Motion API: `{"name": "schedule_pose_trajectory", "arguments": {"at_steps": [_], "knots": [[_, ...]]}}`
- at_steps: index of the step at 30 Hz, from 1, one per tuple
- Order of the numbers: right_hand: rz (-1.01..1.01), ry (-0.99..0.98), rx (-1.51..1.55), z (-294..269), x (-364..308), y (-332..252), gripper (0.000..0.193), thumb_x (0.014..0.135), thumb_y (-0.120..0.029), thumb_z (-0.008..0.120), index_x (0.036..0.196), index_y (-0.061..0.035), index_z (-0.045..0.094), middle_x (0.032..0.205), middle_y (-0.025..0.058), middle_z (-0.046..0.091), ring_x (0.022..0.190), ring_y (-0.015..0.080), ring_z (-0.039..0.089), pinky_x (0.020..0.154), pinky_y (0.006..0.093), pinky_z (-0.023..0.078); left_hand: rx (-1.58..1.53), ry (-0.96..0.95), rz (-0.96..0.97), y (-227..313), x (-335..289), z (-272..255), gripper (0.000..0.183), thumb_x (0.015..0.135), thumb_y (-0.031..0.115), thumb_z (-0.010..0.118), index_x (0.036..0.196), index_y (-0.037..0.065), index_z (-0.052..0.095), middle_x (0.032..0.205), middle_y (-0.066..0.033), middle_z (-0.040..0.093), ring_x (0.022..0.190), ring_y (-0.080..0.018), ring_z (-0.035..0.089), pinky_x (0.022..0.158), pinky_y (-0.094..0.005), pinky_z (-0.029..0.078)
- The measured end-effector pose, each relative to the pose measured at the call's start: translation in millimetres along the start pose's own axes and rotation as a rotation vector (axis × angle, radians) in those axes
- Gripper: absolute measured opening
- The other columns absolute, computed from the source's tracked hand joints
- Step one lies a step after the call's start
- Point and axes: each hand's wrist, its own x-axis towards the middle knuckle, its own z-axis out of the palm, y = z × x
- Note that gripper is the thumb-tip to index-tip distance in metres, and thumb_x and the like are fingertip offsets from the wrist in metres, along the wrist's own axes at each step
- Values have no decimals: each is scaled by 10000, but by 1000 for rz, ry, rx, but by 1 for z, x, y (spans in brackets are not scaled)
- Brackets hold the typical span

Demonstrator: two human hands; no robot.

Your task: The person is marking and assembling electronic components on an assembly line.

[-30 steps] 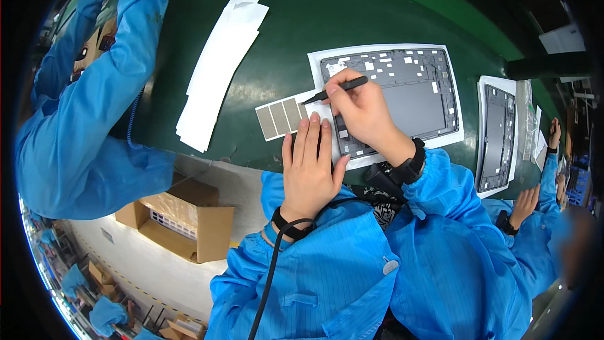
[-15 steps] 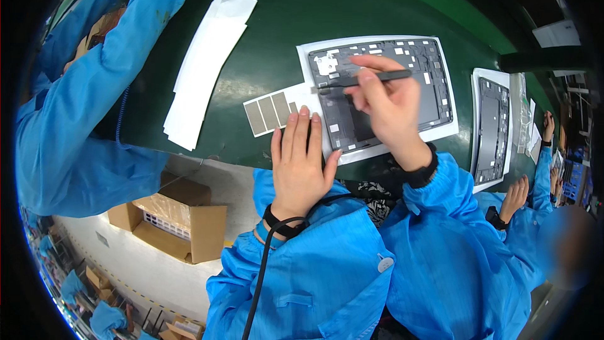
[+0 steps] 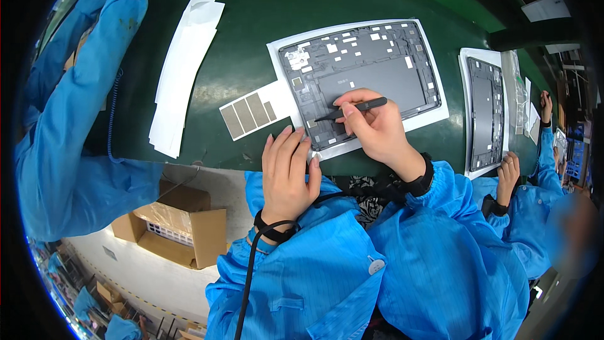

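Note:
My right hand (image 3: 375, 127) is closed on black tweezers (image 3: 370, 104), which point left. Their tip is over the lower left part of a dark grey tablet-like housing (image 3: 377, 82), by a small grey-brown patch (image 3: 311, 123). The housing lies inner side up on a white sheet (image 3: 274, 56), with many small white pieces on it. My left hand (image 3: 289, 170) lies open, fingers stretched out, its fingertips by the housing's lower left corner. Just beyond those fingertips, a white backing sheet (image 3: 274, 111) carries several grey-brown rectangular patches.
A stack of long white paper strips (image 3: 182, 82) lies on the green table (image 3: 245, 44) to the left. Another housing (image 3: 486, 116) is at the right, near a co-worker's hand (image 3: 508, 173). A co-worker's blue sleeve (image 3: 113, 44) reaches in at left. An open carton (image 3: 207, 239) stands below.
My right hand has brought the tweezers tip from the housing's upper left edge down to its lower left part. My left fingertips have shifted off the backing sheet. The whole view has shifted slightly.

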Motion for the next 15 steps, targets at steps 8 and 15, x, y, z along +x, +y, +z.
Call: {"name": "schedule_pose_trajectory", "arguments": {"at_steps": [8,15], "knots": [[-74,6,-168,0,0,0,137,918,-45,570,1008,50,613,801,73,655,690,79,614,598,230,497,172,-153,-18,25,11,4,513,820,188,648,1270,-20,515,1314,-174,543,1261,-347,477,1067,-547,319],[-136,8,-173,0,1,-3,134,945,-84,553,957,40,602,719,59,620,655,76,589,624,252,512,346,-214,-48,46,20,9,712,829,318,675,1319,-126,411,1264,-269,544,1287,-411,420,1079,-590,268]]}}
